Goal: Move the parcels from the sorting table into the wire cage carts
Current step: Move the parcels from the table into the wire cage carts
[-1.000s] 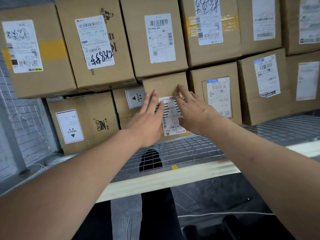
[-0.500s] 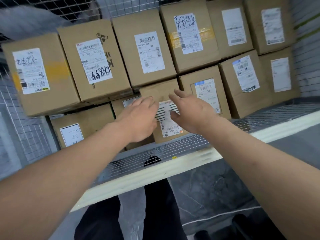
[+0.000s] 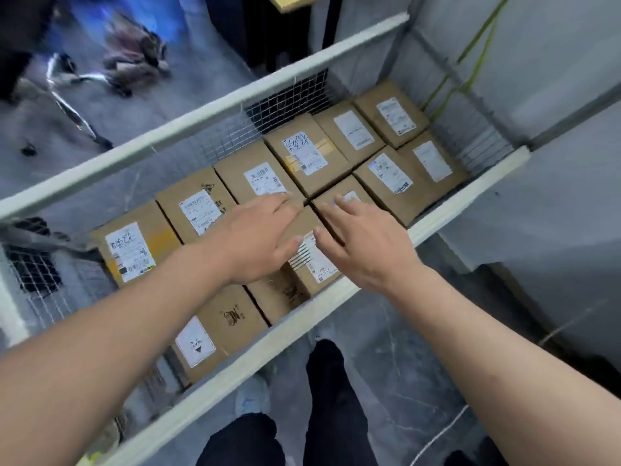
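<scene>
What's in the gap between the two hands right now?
In the head view, the left hand and right hand hover apart; between them shows the white label of the small parcel in the cart.

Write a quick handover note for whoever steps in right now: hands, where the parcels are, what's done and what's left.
Left hand: open, holding nothing, above the small brown cardboard parcel with the striped white label.
Right hand: open, holding nothing, over the same parcel.
Parcels: that one sits in the near row of the white-framed wire cage cart, among about a dozen brown cardboard boxes with white labels packed in two rows.
Done: this parcel is in the cart.
Left: the sorting table is out of view, so remaining parcels cannot be judged.
</scene>
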{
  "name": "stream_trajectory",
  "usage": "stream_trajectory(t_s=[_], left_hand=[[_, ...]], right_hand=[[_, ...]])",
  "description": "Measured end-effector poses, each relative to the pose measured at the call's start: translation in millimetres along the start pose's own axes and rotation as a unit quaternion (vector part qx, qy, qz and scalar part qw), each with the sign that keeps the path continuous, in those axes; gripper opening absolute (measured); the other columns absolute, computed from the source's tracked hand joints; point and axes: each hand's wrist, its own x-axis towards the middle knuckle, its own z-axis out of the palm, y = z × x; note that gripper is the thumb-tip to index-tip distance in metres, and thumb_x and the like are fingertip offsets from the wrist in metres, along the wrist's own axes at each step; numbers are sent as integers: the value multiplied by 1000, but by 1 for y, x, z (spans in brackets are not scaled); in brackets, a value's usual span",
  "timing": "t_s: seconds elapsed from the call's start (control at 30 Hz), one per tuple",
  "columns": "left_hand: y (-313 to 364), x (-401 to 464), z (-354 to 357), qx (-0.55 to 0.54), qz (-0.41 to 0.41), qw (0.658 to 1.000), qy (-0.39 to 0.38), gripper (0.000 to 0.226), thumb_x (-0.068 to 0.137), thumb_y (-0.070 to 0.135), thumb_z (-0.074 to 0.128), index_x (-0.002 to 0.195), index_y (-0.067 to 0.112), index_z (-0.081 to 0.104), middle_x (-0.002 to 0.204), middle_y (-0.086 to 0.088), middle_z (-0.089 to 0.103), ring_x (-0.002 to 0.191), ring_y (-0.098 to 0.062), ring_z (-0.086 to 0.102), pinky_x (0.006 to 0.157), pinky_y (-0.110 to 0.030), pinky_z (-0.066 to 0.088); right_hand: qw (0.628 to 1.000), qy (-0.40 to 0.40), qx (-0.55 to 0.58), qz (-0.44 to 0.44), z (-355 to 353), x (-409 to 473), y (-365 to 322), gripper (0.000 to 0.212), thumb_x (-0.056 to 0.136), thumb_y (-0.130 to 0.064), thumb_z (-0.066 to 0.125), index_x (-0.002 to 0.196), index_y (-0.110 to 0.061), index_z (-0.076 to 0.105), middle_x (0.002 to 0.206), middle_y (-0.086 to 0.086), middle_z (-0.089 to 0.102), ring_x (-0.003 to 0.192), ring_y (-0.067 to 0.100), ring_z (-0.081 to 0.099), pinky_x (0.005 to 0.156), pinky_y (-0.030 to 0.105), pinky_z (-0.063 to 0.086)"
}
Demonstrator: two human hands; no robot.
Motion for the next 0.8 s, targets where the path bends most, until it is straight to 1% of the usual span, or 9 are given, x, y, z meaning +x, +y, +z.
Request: stream_trajectory(t_s=[0.07, 0.17, 0.3, 0.4, 0.5, 0.6, 0.67, 0.8], left_hand=[[11, -17, -28, 20, 24, 999, 17, 66, 103, 57, 33, 161, 25, 28, 169, -1, 23, 154, -20, 23, 123, -40, 29], [33, -46, -70, 45, 61, 997, 32, 65, 104, 55, 36, 161, 26, 28, 169, 2, 22, 155, -17, 21, 120, -36, 28], [70, -86, -124, 57, 115, 991, 43, 66, 105, 55, 37, 163, 26, 25, 170, 3, 19, 155, -14, 19, 122, -33, 24], [100, -111, -162, 76, 159, 982, 69, 64, 105, 53, 39, 161, 24, 31, 168, 1, 25, 153, -16, 24, 122, -35, 29], [133, -133, -199, 87, 195, 973, 85, 65, 102, 56, 38, 158, 24, 35, 164, 1, 32, 150, -18, 32, 119, -41, 35], [171, -153, -230, 90, 232, 963, 103, 61, 104, 51, 43, 157, 22, 38, 160, 3, 36, 146, -17, 37, 117, -38, 38], [197, -166, -245, 101, 246, 957, 116, 62, 104, 52, 44, 158, 23, 37, 162, 4, 34, 147, -17, 35, 117, -36, 37], [250, -191, -261, 120, 269, 946, 136, 64, 104, 53, 42, 159, 21, 34, 165, 2, 30, 150, -18, 31, 120, -39, 34]], right_hand=[[1000, 26, 0, 16, -24, -25, -11, 61, 103, -58, 31, 148, -23, 54, 154, 7, 52, 140, 30, 48, 112, 43, 39], [996, 72, 9, 52, -66, -68, -27, 55, 105, -56, 36, 151, -31, 51, 160, 1, 45, 148, 25, 40, 117, 40, 34], [989, 119, -6, 90, -126, -129, -50, 53, 105, -57, 36, 151, -35, 51, 161, -7, 44, 149, 16, 38, 113, 36, 39], [980, 161, -9, 114, -166, -172, -62, 54, 103, -59, 37, 149, -36, 53, 158, -8, 48, 147, 17, 42, 109, 39, 44], [969, 200, -16, 141, -202, -216, -68, 53, 102, -59, 38, 146, -36, 56, 155, -8, 51, 143, 16, 46, 104, 40, 48], [961, 224, -27, 162, -232, -262, -69, 51, 102, -57, 41, 146, -35, 57, 156, -7, 49, 144, 19, 46, 106, 43, 49], [953, 240, -34, 180, -249, -290, -66, 52, 102, -58, 43, 147, -35, 56, 157, -7, 48, 145, 19, 45, 106, 42, 47], [941, 269, -43, 201, -275, -347, -59, 55, 102, -62, 40, 150, -37, 50, 160, -8, 44, 149, 18, 40, 109, 42, 45]])
